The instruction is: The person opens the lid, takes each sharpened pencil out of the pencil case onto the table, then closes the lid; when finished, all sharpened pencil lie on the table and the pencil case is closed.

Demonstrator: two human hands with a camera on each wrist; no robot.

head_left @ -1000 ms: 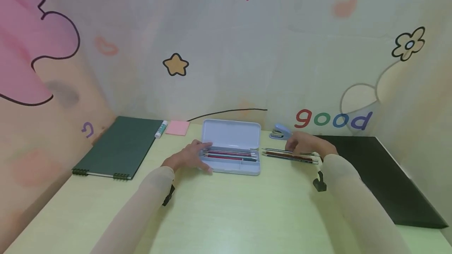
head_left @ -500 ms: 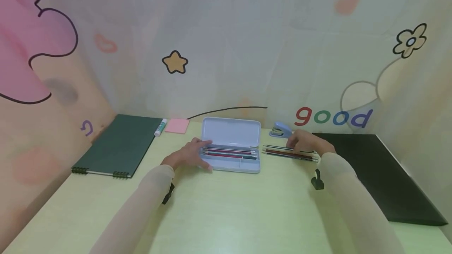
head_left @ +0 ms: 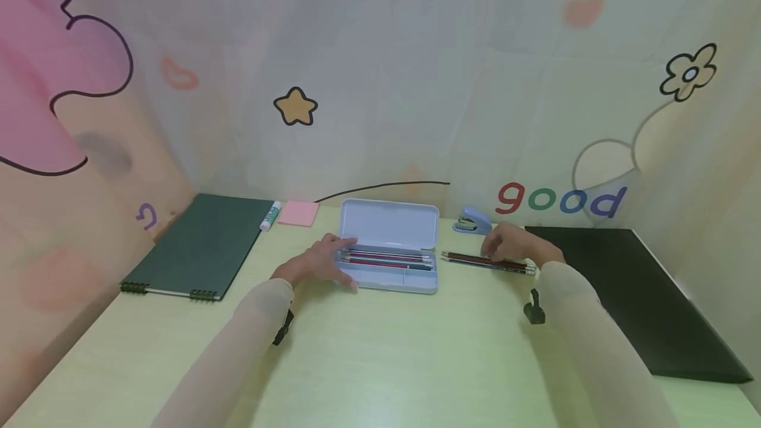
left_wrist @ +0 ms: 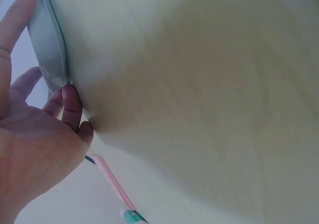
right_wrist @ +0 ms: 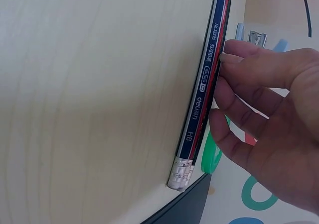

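Observation:
My left hand [head_left: 321, 259] grips the left end of an opened pale blue pencil case [head_left: 389, 224], its lid raised toward the wall. Several pencils [head_left: 380, 264] lie in the case's rear compartment. In the left wrist view, the fingers curl against the case's edge. To the right of the case, a small bundle of pencils [right_wrist: 201, 84] lies on the table, white eraser ends to the right. My right hand [head_left: 516, 243] holds this bundle at its far side with bent fingers and thumb tip; how far the fingertips reach under it is hidden.
A blue stapler [head_left: 471, 220] stands behind the right hand. Farther right lies a large black board [head_left: 630, 302]. A dark green spiral notebook [head_left: 196, 246], a glue stick [head_left: 270, 216] and pink sticky notes [head_left: 298, 213] are at the left. A printed curtain hangs behind the table.
The rearmost loose pencil has moved toward me against the others, so the bundle is now tight. My right hand has shifted only slightly; my left hand stays on the pencil case.

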